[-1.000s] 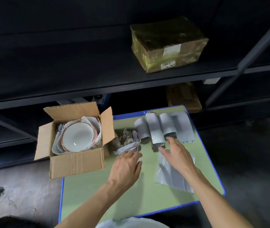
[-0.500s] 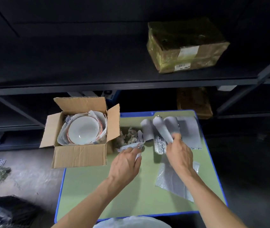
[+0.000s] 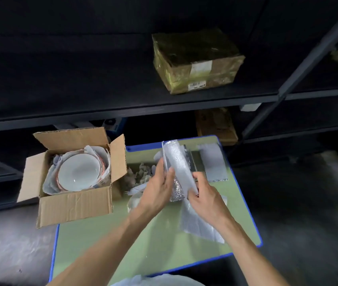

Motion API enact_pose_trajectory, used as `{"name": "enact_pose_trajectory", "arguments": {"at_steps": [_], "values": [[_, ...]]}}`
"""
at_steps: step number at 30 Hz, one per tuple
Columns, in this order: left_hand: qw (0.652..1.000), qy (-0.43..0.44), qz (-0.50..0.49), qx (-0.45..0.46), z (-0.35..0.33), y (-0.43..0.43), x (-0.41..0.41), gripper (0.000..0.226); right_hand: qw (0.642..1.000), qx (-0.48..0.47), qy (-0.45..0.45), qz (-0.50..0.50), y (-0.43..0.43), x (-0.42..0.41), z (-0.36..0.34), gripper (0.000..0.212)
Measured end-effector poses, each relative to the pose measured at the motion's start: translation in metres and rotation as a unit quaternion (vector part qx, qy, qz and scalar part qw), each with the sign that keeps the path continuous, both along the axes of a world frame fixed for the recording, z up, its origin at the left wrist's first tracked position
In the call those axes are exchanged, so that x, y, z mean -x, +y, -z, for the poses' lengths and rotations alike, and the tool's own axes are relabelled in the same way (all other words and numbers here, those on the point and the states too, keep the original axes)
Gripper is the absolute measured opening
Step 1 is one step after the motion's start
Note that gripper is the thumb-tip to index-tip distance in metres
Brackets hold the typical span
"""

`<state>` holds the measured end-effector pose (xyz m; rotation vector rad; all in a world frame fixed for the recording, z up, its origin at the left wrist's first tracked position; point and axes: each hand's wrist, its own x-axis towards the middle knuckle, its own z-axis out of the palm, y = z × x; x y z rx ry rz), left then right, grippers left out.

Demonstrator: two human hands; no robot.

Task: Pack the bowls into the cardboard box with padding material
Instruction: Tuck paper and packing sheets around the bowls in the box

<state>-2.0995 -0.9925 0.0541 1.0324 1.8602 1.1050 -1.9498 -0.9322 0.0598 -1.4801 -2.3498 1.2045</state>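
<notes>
An open cardboard box [image 3: 75, 205] stands at the left end of the green table [image 3: 143, 240]. Inside it, white bowls [image 3: 79, 172] are stacked and wrapped in white paper. Above the table's middle, both hands hold up a silver foam padding roll [image 3: 179, 164]. My left hand [image 3: 157, 188] grips its left side with the thumb on its front. My right hand [image 3: 207, 200] pinches its lower right edge. Under the roll more silver padding [image 3: 177, 190] shows between the hands.
A flat padding sheet [image 3: 201, 226] lies under my right wrist and another grey sheet [image 3: 213, 164] at the table's far right. Crumpled paper [image 3: 141, 176] sits beside the box. A dark metal shelf [image 3: 122, 112] behind holds a taped parcel [image 3: 197, 60].
My right hand has lifted one padding roll off the table. My left hand left the crumpled paper and took hold of the roll's left side. The camera moved closer.
</notes>
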Motion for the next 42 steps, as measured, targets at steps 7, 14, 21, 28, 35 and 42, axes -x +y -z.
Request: {"name": "enact_pose_trajectory", "arguments": {"at_steps": [7, 14, 21, 28, 35, 42], "values": [[0.999, -0.024, -0.033, 0.003, 0.005, -0.018, 0.005, 0.038, 0.997, 0.057, 0.046, -0.017, -0.01, 0.022, -0.006, 0.049], [0.995, 0.033, -0.086, 0.031, 0.004, -0.03, 0.009, 0.024, 0.994, 0.004, 0.105, 0.022, -0.013, 0.038, -0.015, 0.088], [0.997, 0.043, -0.061, 0.01, -0.004, -0.032, 0.005, 0.021, 0.993, -0.019, 0.11, 0.032, -0.01, 0.036, -0.028, 0.087], [0.992, 0.053, -0.111, 0.029, -0.005, -0.034, 0.013, 0.016, 0.988, -0.009, 0.148, 0.032, -0.006, 0.029, -0.03, 0.074], [0.995, 0.051, -0.085, 0.03, -0.008, -0.038, 0.014, 0.01, 0.99, -0.025, 0.137, 0.015, -0.004, 0.033, -0.031, 0.033], [0.994, 0.081, -0.065, 0.041, -0.008, -0.042, 0.018, 0.01, 0.994, -0.074, 0.083, 0.015, -0.003, 0.031, -0.026, 0.046]]}}
